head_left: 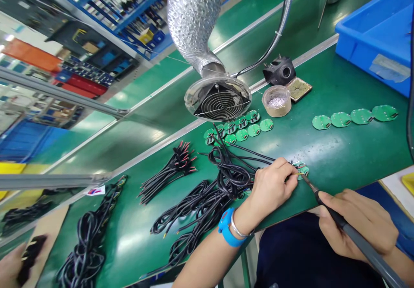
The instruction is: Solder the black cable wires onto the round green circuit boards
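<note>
My left hand (273,186) is closed in a pinch on a thin yellow wire (298,174) at a small round green circuit board (304,165). Fingers of my right hand (360,221) wrap round a soldering iron (347,230), whose tip meets the board near the wire's end. Whether the tip touches the wire or a pad is too small to tell. Black cables (231,169) lie in loops beside my left hand. Behind them is a bundle of short black cables (176,165) with red wire ends.
A fume extraction hood (223,100) hangs over rows of green boards (242,135). Behind stand a solder tub (277,102) and an iron holder (284,70). More boards (341,119) and a blue bin (371,46) are at right. Another person's hand (13,264) shows lower left.
</note>
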Available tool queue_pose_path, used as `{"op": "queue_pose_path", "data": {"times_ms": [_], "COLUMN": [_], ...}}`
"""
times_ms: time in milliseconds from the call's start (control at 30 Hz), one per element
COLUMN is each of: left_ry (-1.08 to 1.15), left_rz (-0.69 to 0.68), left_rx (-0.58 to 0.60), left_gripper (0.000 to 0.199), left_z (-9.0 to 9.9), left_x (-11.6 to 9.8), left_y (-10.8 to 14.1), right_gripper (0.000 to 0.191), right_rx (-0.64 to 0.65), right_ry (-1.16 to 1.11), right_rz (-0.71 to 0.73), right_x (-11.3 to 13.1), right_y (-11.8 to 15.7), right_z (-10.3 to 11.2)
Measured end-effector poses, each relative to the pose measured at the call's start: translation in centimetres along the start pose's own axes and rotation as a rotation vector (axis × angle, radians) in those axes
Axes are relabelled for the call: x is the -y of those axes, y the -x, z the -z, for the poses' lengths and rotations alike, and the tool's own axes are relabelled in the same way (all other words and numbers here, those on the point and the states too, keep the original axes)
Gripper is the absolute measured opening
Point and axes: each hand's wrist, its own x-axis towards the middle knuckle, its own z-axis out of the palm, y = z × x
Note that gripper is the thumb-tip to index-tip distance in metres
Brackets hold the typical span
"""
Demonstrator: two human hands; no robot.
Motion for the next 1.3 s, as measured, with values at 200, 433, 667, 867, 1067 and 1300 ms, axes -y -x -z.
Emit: {"op": "queue_pose_path", "data": {"times_ms": [200, 433, 667, 867, 1067, 1300], "left_ry": [0.005, 0.012, -0.017, -0.064, -0.109, -0.149], "left_rz": [0.001, -0.003, -0.033, -0.007, 0.016, -0.006], "left_rx": [0.009, 0.022, 0.04, 0.091, 0.157, 0.18], "left_gripper": [0.014, 0.016, 0.015, 0.014, 0.012, 0.009], "left_z": [0.0, 0.2, 0.4, 0.2, 0.7, 0.8], "left_x": [0.2, 0.1, 0.0, 0.1, -0.5, -0.5], "left_y": [-0.1, 0.2, 0.3, 0.1, -0.4, -0.7], "right_gripper": [0.022, 0.016, 0.02, 0.021, 0.02, 0.018], "right_rx": [0.206, -0.123, -0.06, -0.088, -0.092, -0.07], "right_ry": [0.014, -0.144, -0.159, -0.2, -0.2, -0.19], "right_rz": [0.112, -0.269, -0.131, -0.135, -0.125, -0.121], "right_x": [-2.7, -1.6, -1.5, -1.6, -1.6, -1.3], "right_y": [1.6, 1.4, 0.4, 0.5, 0.6, 0.0], "right_z": [2.3, 2.1, 1.6, 0.2, 0.1, 0.3]}}
